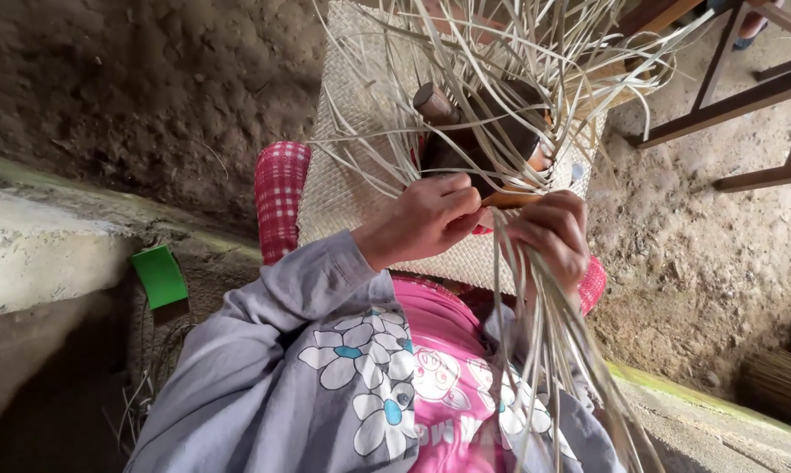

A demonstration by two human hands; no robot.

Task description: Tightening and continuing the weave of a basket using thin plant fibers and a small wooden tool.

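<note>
My left hand (426, 219) is closed around thin pale straw strips (535, 342) at the edge of a woven straw mat (347, 188) that lies over my lap. Just to its right, my right hand (553, 232) pinches more strips, which hang down past my pink shirt. A short orange-brown piece (511, 200) runs between the two hands. Loose unwoven strips (518, 61) fan out above the hands. Behind them sits a dark object with a brown wooden handle (435, 101), partly hidden.
A red checked cloth (281, 193) lies under the mat. A green flat rectangle (159, 276) rests by the concrete ledge (36, 254) at left. A wooden frame (737, 101) stands on the dirt floor at top right. A straw bundle (780, 385) lies at bottom right.
</note>
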